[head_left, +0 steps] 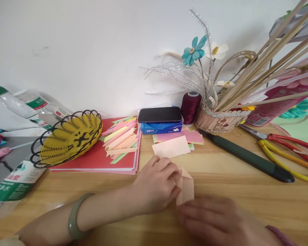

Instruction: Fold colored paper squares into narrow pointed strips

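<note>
A small peach paper [187, 189] with a folded top corner lies on the wooden table between my hands. My left hand [157, 181], with a ring and a green bangle on its wrist, has its fingers curled together on the paper's left edge. At the lower edge of the paper is my right hand [213, 217], blurred by motion, its fingers close together over the corner. Just beyond them lies a flat peach slip [171, 147], partly over pink and green papers [192, 136].
Folded paper strips [122, 138] lie on red sheets [92, 165] beside a yellow basket [74, 138]. Behind are a phone [159, 114] on a blue tissue pack [161, 127], purple thread [191, 107] and a flower basket [215, 121]. A dark green tool [251, 157] and scissors [282, 147] lie right.
</note>
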`<action>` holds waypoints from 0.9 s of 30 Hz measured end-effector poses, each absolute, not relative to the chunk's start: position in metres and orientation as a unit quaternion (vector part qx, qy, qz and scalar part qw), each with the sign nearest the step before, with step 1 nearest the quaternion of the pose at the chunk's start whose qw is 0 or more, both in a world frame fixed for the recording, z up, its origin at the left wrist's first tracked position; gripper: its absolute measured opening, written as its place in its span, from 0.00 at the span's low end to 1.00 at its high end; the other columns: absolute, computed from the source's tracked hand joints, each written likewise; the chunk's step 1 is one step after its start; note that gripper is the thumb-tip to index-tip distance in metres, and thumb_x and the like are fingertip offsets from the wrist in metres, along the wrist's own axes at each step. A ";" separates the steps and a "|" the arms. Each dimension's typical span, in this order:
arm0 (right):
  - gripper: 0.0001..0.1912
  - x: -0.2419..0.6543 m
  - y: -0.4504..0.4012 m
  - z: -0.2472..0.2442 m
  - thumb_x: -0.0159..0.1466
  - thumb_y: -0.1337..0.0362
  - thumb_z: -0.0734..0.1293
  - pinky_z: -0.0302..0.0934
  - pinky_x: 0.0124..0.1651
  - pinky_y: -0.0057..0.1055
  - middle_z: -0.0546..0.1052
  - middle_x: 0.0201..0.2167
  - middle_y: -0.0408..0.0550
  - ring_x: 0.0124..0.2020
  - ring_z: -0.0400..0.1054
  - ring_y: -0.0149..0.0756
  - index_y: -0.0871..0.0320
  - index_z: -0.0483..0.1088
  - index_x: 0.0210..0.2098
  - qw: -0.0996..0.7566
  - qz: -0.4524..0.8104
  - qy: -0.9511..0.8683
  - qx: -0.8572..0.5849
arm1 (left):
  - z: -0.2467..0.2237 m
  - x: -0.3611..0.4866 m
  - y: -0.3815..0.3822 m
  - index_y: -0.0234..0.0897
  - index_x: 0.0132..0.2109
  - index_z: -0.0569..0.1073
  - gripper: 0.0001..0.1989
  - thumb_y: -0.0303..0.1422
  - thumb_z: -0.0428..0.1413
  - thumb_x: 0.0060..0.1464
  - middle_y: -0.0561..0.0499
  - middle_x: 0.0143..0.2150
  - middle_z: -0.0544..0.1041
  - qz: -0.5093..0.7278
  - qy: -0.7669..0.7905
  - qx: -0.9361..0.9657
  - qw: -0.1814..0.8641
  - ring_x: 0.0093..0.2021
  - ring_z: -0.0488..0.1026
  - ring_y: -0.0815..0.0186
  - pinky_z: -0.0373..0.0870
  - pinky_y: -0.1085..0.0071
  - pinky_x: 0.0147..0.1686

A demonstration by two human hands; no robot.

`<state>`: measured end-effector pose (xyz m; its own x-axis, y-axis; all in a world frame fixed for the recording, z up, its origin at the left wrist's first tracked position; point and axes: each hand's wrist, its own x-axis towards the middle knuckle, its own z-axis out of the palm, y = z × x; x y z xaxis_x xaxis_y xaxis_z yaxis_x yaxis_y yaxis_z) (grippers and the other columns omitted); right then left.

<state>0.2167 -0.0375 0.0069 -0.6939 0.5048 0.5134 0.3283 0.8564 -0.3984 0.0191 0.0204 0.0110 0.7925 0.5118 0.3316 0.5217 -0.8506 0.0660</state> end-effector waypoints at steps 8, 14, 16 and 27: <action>0.12 0.244 -0.008 0.007 0.65 0.70 0.57 0.64 0.46 0.37 0.73 0.42 0.52 0.45 0.66 0.37 0.60 0.66 0.46 0.214 0.049 -0.900 -0.376 | 0.013 0.026 0.042 0.37 0.41 0.75 0.07 0.32 0.54 0.57 0.54 0.33 0.76 -0.223 -0.237 -0.945 -0.037 0.41 0.64 0.63 0.60 0.65 0.42; 0.18 0.238 -0.019 0.005 0.67 0.70 0.49 0.65 0.41 0.41 0.74 0.38 0.54 0.39 0.67 0.40 0.64 0.67 0.46 0.205 -0.048 -0.905 -0.370 | 0.016 0.014 0.014 0.35 0.34 0.74 0.06 0.30 0.53 0.57 0.54 0.28 0.74 -0.279 -0.247 -0.928 0.029 0.35 0.66 0.66 0.59 0.68 0.34; 0.20 0.236 -0.021 0.006 0.67 0.70 0.47 0.65 0.39 0.39 0.74 0.37 0.55 0.38 0.67 0.40 0.65 0.66 0.47 0.200 -0.053 -0.908 -0.364 | 0.014 0.009 0.007 0.33 0.37 0.73 0.07 0.32 0.53 0.57 0.52 0.29 0.74 -0.245 -0.239 -0.938 0.058 0.35 0.67 0.66 0.59 0.68 0.34; 0.14 0.232 -0.015 0.002 0.67 0.65 0.54 0.65 0.37 0.38 0.70 0.34 0.51 0.35 0.65 0.37 0.61 0.68 0.45 0.180 -0.020 -0.891 -0.416 | 0.008 -0.002 0.012 0.26 0.40 0.73 0.12 0.22 0.44 0.61 0.44 0.36 0.76 -0.231 -0.188 -0.941 0.162 0.38 0.69 0.63 0.62 0.67 0.34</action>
<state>0.2316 -0.0153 0.0024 -0.5890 0.7343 0.3374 0.7484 0.6532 -0.1150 -0.0019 0.0125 0.0076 0.8226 0.2782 0.4958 0.4280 -0.8771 -0.2179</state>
